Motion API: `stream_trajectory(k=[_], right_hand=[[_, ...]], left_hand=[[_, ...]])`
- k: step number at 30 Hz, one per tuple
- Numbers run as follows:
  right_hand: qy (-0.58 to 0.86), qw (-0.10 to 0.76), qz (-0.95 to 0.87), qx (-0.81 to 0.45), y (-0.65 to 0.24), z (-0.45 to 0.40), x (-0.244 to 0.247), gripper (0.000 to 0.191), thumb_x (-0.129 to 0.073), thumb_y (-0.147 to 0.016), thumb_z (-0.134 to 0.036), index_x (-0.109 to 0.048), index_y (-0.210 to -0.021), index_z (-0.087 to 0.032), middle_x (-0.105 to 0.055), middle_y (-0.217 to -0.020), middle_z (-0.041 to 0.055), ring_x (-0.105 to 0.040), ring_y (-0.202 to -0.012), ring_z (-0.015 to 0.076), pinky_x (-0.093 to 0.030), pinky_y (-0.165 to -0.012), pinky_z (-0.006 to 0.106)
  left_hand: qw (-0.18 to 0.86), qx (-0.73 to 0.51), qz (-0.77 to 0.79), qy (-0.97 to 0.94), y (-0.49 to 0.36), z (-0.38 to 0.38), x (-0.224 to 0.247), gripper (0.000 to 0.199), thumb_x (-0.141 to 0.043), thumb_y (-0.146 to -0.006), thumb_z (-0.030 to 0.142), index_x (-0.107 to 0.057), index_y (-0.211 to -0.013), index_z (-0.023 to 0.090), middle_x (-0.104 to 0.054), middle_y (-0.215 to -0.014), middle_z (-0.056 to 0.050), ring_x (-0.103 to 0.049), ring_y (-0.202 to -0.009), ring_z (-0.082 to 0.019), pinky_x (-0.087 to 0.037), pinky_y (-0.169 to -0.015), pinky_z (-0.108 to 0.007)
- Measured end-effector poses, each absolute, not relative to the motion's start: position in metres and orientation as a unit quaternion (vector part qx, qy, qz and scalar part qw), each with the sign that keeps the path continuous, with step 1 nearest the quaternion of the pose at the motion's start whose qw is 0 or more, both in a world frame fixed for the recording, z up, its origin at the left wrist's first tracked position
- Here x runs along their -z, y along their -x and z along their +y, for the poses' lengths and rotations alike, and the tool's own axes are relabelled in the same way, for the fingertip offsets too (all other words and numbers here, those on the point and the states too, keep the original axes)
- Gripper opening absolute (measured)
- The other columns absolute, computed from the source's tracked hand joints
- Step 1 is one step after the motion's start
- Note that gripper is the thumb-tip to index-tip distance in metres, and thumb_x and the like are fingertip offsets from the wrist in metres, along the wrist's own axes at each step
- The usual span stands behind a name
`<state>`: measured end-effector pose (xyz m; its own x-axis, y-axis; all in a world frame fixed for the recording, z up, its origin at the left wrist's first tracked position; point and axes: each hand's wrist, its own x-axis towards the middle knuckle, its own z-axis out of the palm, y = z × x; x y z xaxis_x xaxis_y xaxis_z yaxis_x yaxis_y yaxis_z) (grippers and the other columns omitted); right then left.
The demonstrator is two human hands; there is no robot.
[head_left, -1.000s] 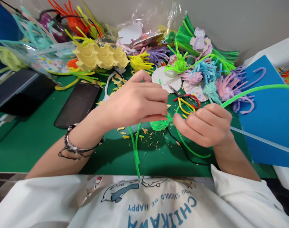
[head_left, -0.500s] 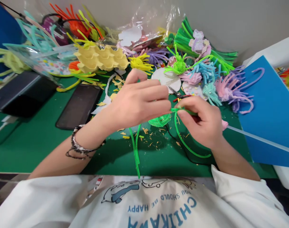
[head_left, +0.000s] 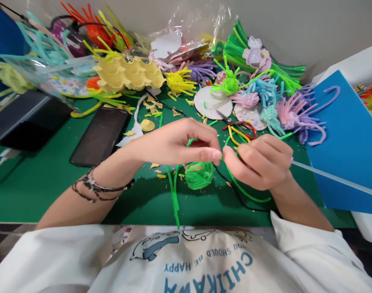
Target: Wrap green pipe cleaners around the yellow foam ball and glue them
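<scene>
My left hand [head_left: 186, 142] is closed in a pinch, thumb against fingertips, with a bit of green pipe cleaner showing inside its curl. Almost touching it, my right hand [head_left: 260, 162] is closed too; a green pipe cleaner end [head_left: 286, 136] sticks out behind its knuckles. Where the fingertips meet, the strand is mostly hidden. A wound green pipe cleaner ball [head_left: 200, 176] sits just below my left hand; I cannot tell whether it hangs or rests. Loose green pipe cleaners [head_left: 174, 191] lie nearby. Scissors [head_left: 231, 122] with red handles lie beyond my right hand, beside yellow pieces [head_left: 238, 134].
A phone [head_left: 100, 136] and a black box [head_left: 29, 120] are at left. Behind stand a yellow egg carton [head_left: 129, 74], a white disc [head_left: 212, 101] and bundles of coloured pipe cleaners [head_left: 265, 61]. A blue board [head_left: 347, 150] is at right; scraps litter the green table [head_left: 137, 207].
My left hand has turned and lowered, its thumb now showing. My right hand has rolled over, knuckles up. The green ball has shifted down and slightly left, into fuller view.
</scene>
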<state>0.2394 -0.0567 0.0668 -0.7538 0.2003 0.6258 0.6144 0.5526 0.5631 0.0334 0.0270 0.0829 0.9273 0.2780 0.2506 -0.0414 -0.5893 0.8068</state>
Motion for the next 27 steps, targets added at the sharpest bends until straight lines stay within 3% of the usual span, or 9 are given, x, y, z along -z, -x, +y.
stream_trajectory(k=[5,10,15,21,24,27], right_hand=[[0.208,0.293,-0.858,0.367,-0.239,-0.063,-0.069,0.009,-0.061,-0.088,-0.018,-0.066,-0.094,-0.022,-0.055,-0.070,-0.0035,-0.046,-0.062,0.0106,-0.039,-0.052,0.027],[0.185,0.282,-0.877,0.342,-0.239,-0.061,-0.069,0.010,-0.065,-0.086,-0.018,-0.070,-0.092,-0.024,-0.056,-0.067,-0.0033,-0.045,-0.062,0.0109,-0.039,-0.054,0.027],[0.266,0.274,-0.886,0.264,-0.235,-0.059,-0.065,0.015,-0.056,-0.092,-0.016,-0.066,-0.084,-0.022,-0.053,-0.057,-0.0041,-0.041,-0.055,0.0103,-0.031,-0.052,0.028],[0.406,0.315,-0.857,-0.040,-0.231,-0.060,-0.071,0.018,-0.056,-0.094,-0.022,-0.058,-0.077,-0.017,-0.048,-0.052,-0.0072,-0.039,-0.045,0.0061,-0.030,-0.049,0.022],[0.417,0.309,-0.824,-0.227,-0.233,-0.057,-0.078,0.021,-0.055,-0.095,-0.024,-0.055,-0.075,-0.018,-0.045,-0.050,-0.0103,-0.037,-0.042,0.0036,-0.029,-0.047,0.018],[0.419,0.288,-0.799,-0.321,-0.236,-0.056,-0.080,0.030,-0.050,-0.099,-0.030,-0.054,-0.071,-0.018,-0.049,-0.053,-0.0089,-0.040,-0.044,0.0036,-0.032,-0.049,0.018]], left_hand=[[0.581,-0.094,0.046,-0.808,-0.037,0.030,-0.077,0.044,-0.060,-0.091,0.050,-0.057,-0.063,0.016,-0.053,-0.058,0.003,-0.044,-0.052,-0.007,-0.038,-0.052,-0.018],[0.541,-0.094,0.048,-0.834,-0.037,0.027,-0.076,0.042,-0.058,-0.093,0.046,-0.052,-0.062,0.017,-0.049,-0.056,0.004,-0.043,-0.053,-0.008,-0.036,-0.051,-0.020],[0.302,-0.197,0.064,-0.930,-0.030,0.020,-0.081,0.034,-0.051,-0.099,0.036,-0.055,-0.070,0.018,-0.051,-0.061,0.004,-0.047,-0.059,-0.010,-0.036,-0.063,-0.026],[-0.036,-0.250,0.106,-0.962,-0.026,0.004,-0.085,0.038,-0.034,-0.104,0.022,-0.048,-0.069,0.019,-0.037,-0.060,0.003,-0.044,-0.062,-0.013,-0.030,-0.064,-0.031],[-0.143,-0.269,0.081,-0.949,-0.027,-0.002,-0.086,0.039,-0.027,-0.101,0.009,-0.048,-0.070,0.019,-0.031,-0.058,0.003,-0.042,-0.060,-0.012,-0.028,-0.061,-0.031],[-0.177,-0.281,0.067,-0.941,-0.028,-0.002,-0.086,0.037,-0.028,-0.098,0.003,-0.047,-0.070,0.019,-0.031,-0.057,0.003,-0.042,-0.060,-0.012,-0.027,-0.060,-0.031]])
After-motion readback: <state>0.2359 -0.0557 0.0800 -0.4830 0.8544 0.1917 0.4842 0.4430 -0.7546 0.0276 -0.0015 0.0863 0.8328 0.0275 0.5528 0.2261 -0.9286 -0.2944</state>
